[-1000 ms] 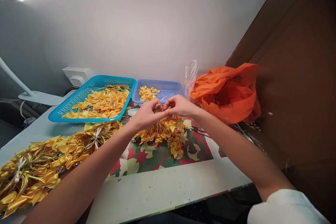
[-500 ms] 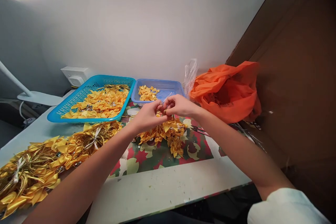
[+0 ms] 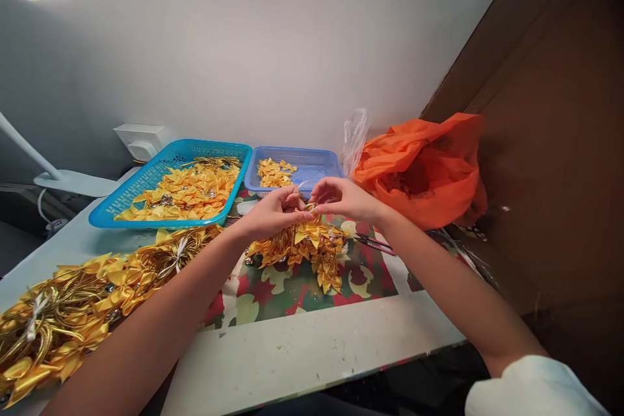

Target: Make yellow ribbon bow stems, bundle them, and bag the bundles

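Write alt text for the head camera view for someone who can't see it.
Left hand and right hand meet, pinching something small over a bow pile on a patterned mat. Behind sit a teal tray, a blue tray and an orange bag.

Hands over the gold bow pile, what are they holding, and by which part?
Left hand and right hand pinch something small at their fingertips above the gold bow pile; which part is held cannot be told.
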`<move>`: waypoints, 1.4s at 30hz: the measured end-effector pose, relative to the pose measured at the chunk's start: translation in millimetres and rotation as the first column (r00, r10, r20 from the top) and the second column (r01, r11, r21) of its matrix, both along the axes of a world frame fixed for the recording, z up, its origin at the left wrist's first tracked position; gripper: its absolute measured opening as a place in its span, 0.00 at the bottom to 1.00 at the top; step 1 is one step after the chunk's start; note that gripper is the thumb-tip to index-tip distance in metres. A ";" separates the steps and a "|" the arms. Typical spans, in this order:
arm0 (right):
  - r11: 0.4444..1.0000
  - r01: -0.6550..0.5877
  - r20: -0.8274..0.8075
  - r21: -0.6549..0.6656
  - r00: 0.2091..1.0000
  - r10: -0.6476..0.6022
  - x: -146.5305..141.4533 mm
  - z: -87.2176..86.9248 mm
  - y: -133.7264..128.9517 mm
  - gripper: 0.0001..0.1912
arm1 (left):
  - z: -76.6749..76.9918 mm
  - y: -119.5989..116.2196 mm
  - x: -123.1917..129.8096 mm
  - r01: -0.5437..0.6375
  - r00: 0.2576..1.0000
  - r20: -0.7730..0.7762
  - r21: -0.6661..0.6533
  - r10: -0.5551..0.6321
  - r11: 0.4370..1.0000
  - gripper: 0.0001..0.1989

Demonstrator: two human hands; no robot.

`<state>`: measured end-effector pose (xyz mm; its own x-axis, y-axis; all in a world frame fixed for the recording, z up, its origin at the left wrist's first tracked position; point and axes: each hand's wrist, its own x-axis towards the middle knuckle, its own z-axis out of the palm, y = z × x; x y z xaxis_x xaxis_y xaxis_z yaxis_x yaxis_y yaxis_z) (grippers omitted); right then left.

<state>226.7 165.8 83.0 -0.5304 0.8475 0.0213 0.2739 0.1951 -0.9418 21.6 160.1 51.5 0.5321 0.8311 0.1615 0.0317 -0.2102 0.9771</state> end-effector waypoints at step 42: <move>0.699 0.030 0.259 0.714 0.917 -0.304 -9.7 -10.4 -24.5 0.07 | 15.9 -9.5 -1.4 -0.353 0.889 -0.272 0.107 0.369 0.929 0.21</move>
